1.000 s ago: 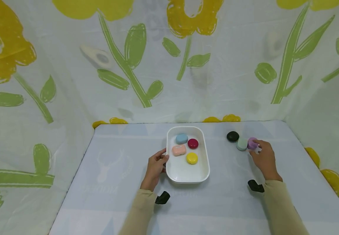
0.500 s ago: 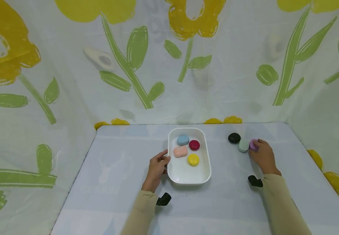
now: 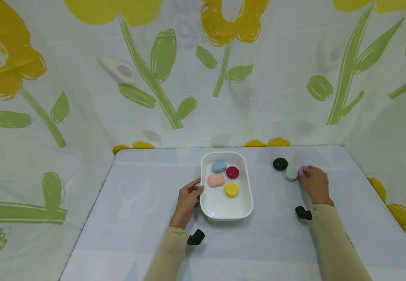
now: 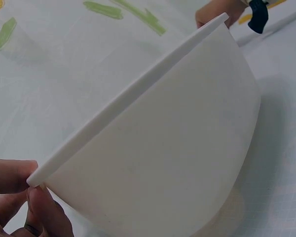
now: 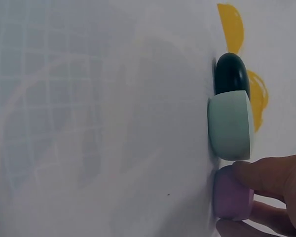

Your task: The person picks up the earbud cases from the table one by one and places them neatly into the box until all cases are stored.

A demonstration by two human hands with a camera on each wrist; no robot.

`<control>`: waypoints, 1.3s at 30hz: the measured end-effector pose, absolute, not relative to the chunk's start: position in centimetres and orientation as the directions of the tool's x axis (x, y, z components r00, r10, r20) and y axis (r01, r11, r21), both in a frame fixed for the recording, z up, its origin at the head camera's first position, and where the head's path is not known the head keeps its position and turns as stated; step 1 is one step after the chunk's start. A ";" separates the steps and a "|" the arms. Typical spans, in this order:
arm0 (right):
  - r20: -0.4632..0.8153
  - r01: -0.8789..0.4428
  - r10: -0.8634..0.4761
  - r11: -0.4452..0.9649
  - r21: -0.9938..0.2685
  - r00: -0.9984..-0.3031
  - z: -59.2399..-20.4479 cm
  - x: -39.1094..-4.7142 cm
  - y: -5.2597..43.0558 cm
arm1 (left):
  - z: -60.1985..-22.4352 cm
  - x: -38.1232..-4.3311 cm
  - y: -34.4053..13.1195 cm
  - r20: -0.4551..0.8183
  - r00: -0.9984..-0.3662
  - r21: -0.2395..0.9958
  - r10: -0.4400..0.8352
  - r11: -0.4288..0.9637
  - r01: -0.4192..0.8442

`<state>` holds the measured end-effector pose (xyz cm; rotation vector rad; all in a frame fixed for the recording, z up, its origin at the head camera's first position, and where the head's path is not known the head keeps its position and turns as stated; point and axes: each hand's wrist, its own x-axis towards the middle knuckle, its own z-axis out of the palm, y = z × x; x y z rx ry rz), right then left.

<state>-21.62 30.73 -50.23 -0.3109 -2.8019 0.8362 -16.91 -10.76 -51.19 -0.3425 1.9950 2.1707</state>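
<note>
At the left edge of the white plastic tray [image 3: 224,208], my left hand [image 3: 186,203] pinches the rim between thumb and fingers; the left wrist view shows the tray's outer wall [image 4: 167,123] close up. Inside the tray lie a blue soap bar [image 3: 219,166], a red one [image 3: 232,172], a pink one [image 3: 216,180] and a yellow one [image 3: 231,190]. Over on the right, my right hand [image 3: 317,185] grips a purple soap [image 5: 232,195] that sits on the table. Beside it stands a pale green soap [image 5: 230,126], with a black soap [image 3: 280,164] just beyond.
The pale tabletop [image 3: 136,246] ends at a flower-printed curtain [image 3: 276,109] along the back and both sides. Dark camera mounts [image 3: 196,237] stick out from both wrists near the table surface.
My right hand has closed further round the purple soap, covering more of it. The left hand and tray stay in place, apart from a slight camera shift.
</note>
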 end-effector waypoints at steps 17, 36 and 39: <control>0.138 0.147 0.270 0.809 -0.569 -0.953 -49.9 -20.2 30.2 | -51.5 -17.0 -10.7 -0.288 -0.957 0.953 -0.018 -0.100 -0.285; 0.182 0.112 0.254 0.821 -0.559 -0.950 -50.5 -18.0 29.3 | -51.3 -17.0 -10.6 -0.303 -0.953 0.948 -0.015 -0.104 -0.300; 0.171 0.120 0.257 0.818 -0.562 -0.951 -50.5 -17.5 29.0 | -51.3 -17.1 -10.5 -0.307 -0.951 0.947 -0.022 -0.105 -0.303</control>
